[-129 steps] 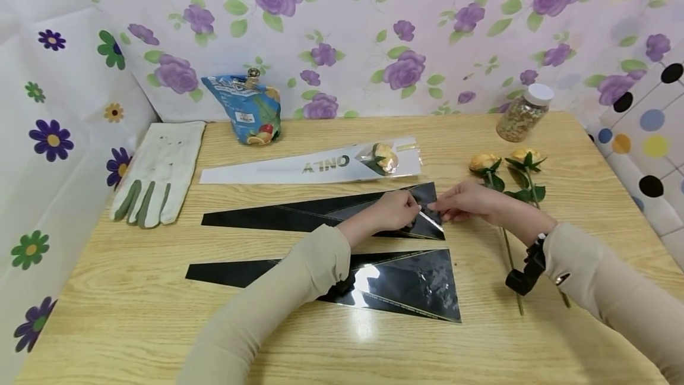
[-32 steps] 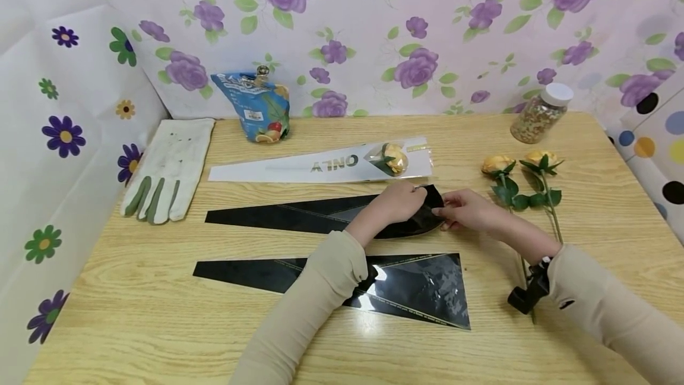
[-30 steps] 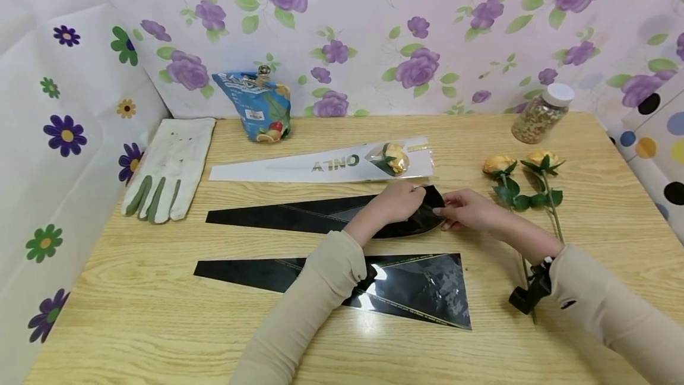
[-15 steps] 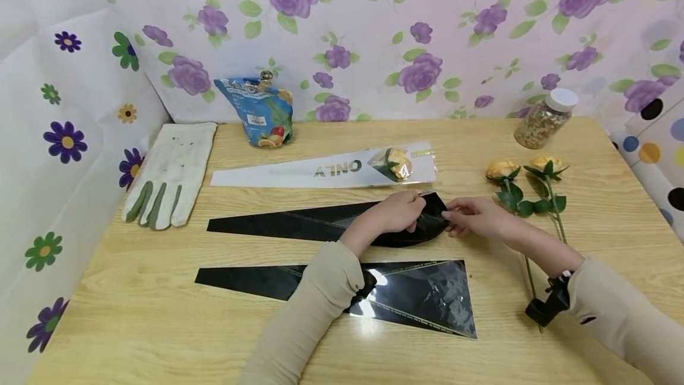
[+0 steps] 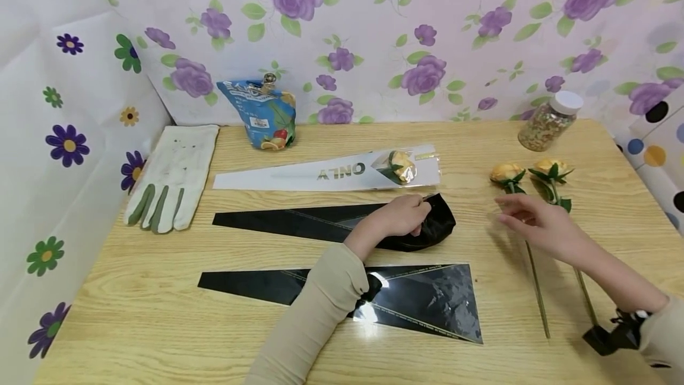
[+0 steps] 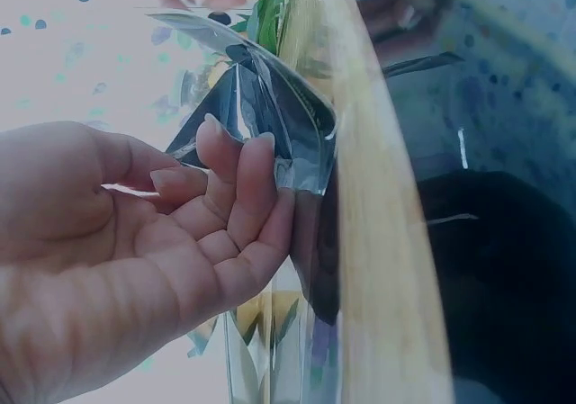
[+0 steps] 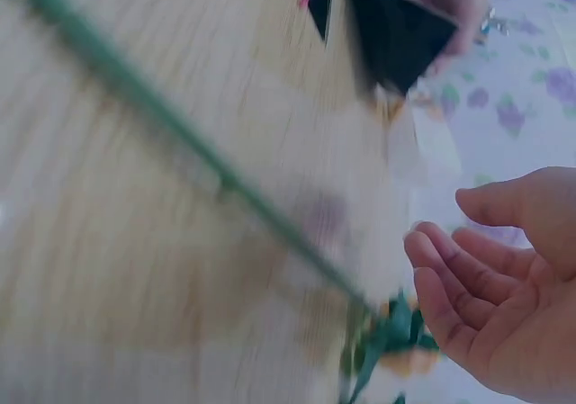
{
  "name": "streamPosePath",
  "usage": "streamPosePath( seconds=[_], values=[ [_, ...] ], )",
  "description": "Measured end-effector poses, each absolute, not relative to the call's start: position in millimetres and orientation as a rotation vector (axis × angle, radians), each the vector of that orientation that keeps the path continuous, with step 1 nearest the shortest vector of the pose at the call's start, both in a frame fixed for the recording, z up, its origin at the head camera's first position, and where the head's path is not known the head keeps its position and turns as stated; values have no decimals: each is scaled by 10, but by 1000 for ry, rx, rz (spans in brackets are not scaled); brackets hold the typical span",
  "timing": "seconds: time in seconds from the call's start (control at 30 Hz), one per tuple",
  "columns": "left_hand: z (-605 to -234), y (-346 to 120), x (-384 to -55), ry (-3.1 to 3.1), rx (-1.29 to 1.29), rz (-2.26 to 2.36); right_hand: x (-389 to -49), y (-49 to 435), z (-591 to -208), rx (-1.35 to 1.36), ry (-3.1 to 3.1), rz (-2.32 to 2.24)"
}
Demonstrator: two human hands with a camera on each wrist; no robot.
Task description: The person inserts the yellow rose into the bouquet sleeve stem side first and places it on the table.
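My left hand (image 5: 399, 216) pinches the upper edge of a black, tapered flower sleeve (image 5: 288, 222) near its wide end. In the left wrist view the mouth of that sleeve (image 6: 301, 143) gapes and its film is bent outward. My right hand (image 5: 553, 230) is off the sleeve, over the stems of two artificial yellow roses; its fingers are loosely bent and hold nothing. The left rose (image 5: 506, 173) and the right rose (image 5: 550, 168) lie side by side, heads toward the wall. In the right wrist view a green stem (image 7: 207, 157) runs past the right hand.
A second black sleeve (image 5: 427, 299) lies flat in front. Behind, a white sleeve (image 5: 278, 177) marked ONLY contains a yellow rose (image 5: 403, 167). A glove (image 5: 176, 171), a clipped blue pouch (image 5: 262, 114) and a white-capped jar (image 5: 547, 123) stand or lie around the table's back.
The sleeve's wide end has gone from flat to opened and bulging. My right hand has let go of its edge and moved right to the roses; my left hand keeps its grip.
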State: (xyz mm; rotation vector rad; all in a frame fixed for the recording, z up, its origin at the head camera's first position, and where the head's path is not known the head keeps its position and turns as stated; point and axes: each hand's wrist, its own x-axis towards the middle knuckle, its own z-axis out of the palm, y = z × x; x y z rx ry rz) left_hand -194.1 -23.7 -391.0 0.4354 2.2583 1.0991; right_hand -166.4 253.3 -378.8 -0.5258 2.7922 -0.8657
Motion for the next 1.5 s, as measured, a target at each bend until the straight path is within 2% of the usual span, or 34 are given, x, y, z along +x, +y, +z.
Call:
streamPosePath(
  seconds=[0.37, 0.8, 1.1, 1.5],
  values=[
    [-3897, -232, -1932, 2274, 448, 1082, -1481, 3046, -3900, -272, 2796, -785],
    [-3925, -228, -1941, 2299, 465, 1063, -1571, 2914, -4000, 2, 2450, -888],
    [-3946, -226, -1973, 2305, 483, 1083, -1835, 3040, -3970, -106, 2023, -1071],
    [-3903, -240, -1978, 2276, 466, 1107, -1892, 3107, -3733, -279, 2113, -1140]
  ],
)
